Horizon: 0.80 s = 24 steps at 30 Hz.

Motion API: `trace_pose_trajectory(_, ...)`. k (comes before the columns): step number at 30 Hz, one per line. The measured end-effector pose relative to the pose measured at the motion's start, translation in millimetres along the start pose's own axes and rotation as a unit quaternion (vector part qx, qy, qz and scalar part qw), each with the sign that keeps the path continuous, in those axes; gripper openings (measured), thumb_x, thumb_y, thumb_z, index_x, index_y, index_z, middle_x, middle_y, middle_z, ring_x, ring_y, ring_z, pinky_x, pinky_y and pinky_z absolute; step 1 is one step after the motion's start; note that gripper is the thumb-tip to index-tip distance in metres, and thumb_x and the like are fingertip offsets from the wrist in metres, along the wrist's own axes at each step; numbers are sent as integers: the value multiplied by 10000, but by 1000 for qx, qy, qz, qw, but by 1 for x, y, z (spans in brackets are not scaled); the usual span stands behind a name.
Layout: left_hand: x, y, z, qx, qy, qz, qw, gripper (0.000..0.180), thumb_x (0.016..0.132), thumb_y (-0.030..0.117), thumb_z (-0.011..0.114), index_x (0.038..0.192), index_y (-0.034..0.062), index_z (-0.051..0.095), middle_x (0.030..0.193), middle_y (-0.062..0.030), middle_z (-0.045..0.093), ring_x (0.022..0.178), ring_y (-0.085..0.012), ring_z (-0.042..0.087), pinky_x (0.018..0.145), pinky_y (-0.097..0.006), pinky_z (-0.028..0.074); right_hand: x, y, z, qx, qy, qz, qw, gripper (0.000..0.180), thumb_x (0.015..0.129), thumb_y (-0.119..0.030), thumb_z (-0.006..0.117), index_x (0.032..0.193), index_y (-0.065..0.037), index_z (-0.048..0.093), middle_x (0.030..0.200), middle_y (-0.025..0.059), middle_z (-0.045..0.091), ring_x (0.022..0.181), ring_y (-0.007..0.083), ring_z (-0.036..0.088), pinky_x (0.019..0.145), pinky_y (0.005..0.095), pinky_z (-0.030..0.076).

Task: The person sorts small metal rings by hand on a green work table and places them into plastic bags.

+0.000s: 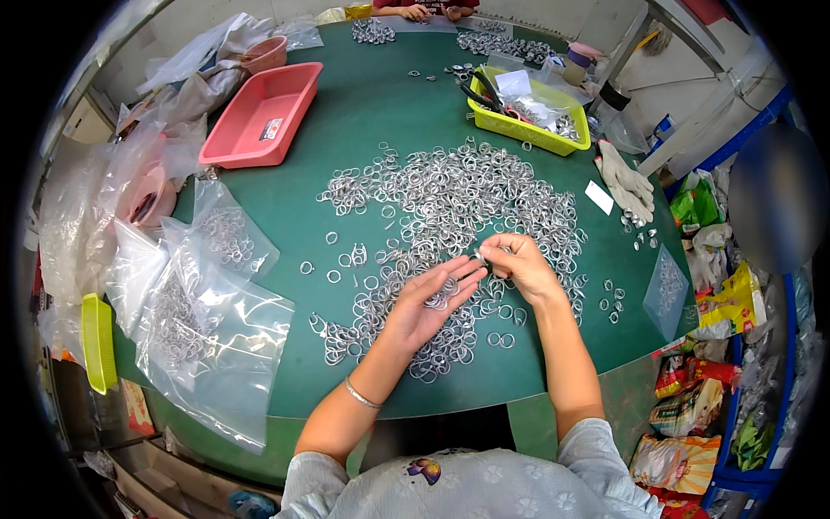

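My left hand is palm up over the table, fingers stretched, cradling a few silver metal rings in the palm. Close to its fingertips, my right hand pinches a small metal ring between thumb and forefinger; the fingers partly cover it. Both hands hover at the near side of a broad pile of loose metal rings spread over the green tabletop. Several single rings lie apart to the left of the pile.
Clear plastic bags of rings lie at the left. A pink tray stands far left. A yellow-green basket with pliers is far right, near white gloves. Across the table, another person's hands are near small metal parts.
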<state>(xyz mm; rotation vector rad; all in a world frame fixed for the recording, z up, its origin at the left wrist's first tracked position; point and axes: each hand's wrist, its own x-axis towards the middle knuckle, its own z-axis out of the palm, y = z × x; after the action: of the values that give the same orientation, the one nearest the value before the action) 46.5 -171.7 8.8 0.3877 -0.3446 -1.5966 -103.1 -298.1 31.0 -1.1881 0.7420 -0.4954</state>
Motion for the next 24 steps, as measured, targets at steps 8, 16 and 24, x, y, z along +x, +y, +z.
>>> trace_pose_trajectory(8, 1, 0, 2, -25, -7, -20, 999, 541, 897, 171, 511, 1292, -136, 306, 1343, -289, 344, 1257, -380, 364, 1063, -427, 316, 13, 1, -46, 464, -24, -71, 883, 141, 875, -80, 514, 1004, -25, 522, 990, 124, 562, 667, 163, 524, 549, 202, 448)
trace_pose_trajectory(16, 0, 0, 2, -26, -2, -22, 999, 521, 905, 161, 487, 1298, -128, 304, 1341, -282, 354, 1251, -374, 376, 1056, -428, 325, 27, 9, -21, -608, 294, -178, 716, 160, 696, -194, 725, 814, -88, 705, 771, 125, 616, 640, 281, 616, 579, 398, 470)
trace_pose_trajectory(24, -1, 0, -3, -20, 7, -23, 1000, 522, 899, 167, 492, 1306, -106, 313, 1343, -270, 360, 1248, -369, 383, 1051, -429, 331, 36, 19, -20, -656, 265, -160, 688, 131, 681, -183, 706, 688, -61, 659, 805, 134, 613, 673, 331, 624, 583, 436, 482)
